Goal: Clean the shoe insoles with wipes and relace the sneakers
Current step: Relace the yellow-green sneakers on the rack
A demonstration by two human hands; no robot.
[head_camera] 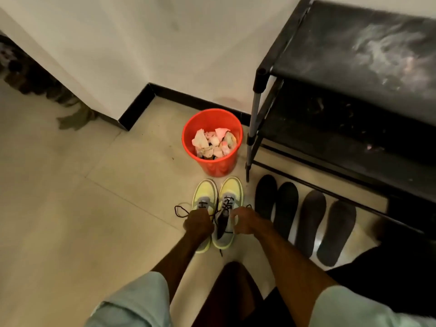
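Two yellow-green sneakers stand side by side on the tiled floor, toes pointing away from me: the left sneaker [204, 193] and the right sneaker [231, 192]. A dark lace [181, 210] loops out to the left of them. My left hand [198, 224] is curled over the left sneaker and grips the lace. My right hand [244, 221] hovers at the right sneaker's opening with fingers curled, seemingly pinching a lace end. Several dark insoles [286, 208] lie in a row on the floor to the right.
A red bin [212, 166] holding crumpled used wipes stands just beyond the sneakers. A black shoe rack [354, 95] fills the right side, its leg [253, 138] close to the bin. The wall and black skirting run behind. My knees are at the bottom edge.
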